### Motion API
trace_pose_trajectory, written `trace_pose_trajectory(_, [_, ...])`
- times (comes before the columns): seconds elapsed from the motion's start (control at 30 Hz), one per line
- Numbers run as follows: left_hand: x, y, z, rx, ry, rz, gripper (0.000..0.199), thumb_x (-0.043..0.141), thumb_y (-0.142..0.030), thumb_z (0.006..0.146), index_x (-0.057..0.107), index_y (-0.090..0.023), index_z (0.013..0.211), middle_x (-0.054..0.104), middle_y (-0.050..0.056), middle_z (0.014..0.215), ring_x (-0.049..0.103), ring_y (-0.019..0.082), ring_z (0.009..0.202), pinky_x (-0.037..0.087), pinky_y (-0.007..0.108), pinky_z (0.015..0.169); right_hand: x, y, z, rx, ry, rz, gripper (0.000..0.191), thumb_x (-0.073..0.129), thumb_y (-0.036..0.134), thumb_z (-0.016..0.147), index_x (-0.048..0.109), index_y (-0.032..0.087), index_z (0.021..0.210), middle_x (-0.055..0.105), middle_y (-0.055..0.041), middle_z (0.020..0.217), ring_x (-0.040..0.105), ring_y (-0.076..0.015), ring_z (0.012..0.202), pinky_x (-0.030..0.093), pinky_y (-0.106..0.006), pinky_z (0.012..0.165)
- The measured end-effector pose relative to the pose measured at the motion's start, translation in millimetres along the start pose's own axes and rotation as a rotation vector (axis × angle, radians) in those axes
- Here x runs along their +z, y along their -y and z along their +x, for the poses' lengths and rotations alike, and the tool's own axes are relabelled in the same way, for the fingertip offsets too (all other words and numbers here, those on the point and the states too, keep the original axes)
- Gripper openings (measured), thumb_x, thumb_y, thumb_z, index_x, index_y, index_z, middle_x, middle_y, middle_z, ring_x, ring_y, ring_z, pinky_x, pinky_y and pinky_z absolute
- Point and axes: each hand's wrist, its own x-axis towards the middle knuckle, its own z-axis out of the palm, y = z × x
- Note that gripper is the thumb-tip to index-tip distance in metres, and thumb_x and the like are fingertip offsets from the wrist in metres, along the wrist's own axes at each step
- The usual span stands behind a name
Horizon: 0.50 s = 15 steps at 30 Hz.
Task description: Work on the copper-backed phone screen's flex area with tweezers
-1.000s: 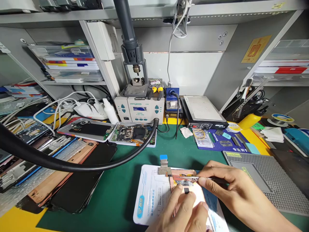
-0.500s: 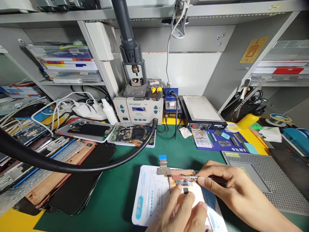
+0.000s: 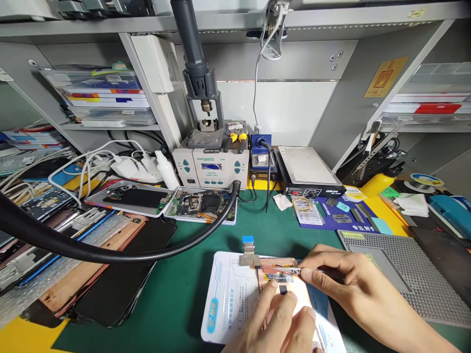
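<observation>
My right hand (image 3: 351, 282) pinches a pair of tweezers (image 3: 292, 270) whose tips point left over the top end of a copper-coloured phone screen panel (image 3: 300, 288). Several fingers of my left hand (image 3: 272, 323) lie spread across that panel; its thumb is hidden. Between the hands, a dark strip with printed labels (image 3: 281, 278) crosses the panel. At the panel's upper left corner sits a grey metallic flex connector (image 3: 249, 252) with a blue end. Everything lies on a white printed board (image 3: 224, 294). Whether the tweezer tips grip anything is too small to tell.
Behind are a hot-air station (image 3: 211, 169) and an opened device with a circuit board (image 3: 195, 203). Its thick black hose (image 3: 176, 252) arcs across the left. Stacked screens (image 3: 121, 274) lie left, a perforated plate (image 3: 415, 279) right, a heating plate (image 3: 309, 169) behind.
</observation>
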Motion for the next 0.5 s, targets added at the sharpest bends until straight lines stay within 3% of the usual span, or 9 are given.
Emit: trace_pose_trajectory(0.5, [-0.3,-1.3,-0.6,-0.005,-0.012,0.012,0.033,0.056,-0.024,0.087,0.078,-0.014,0.110,0.082,0.010,0.105,0.082,0.029,0.093,0.072,0.038,0.083,0.8,4.8,0.1,0.027,-0.006,-0.009,0.045,0.058,0.058,0.104,0.078,0.025,0.082,0.075,-0.0032,0.090,0.069,-0.0233,0.084,0.048,-0.034,0.076])
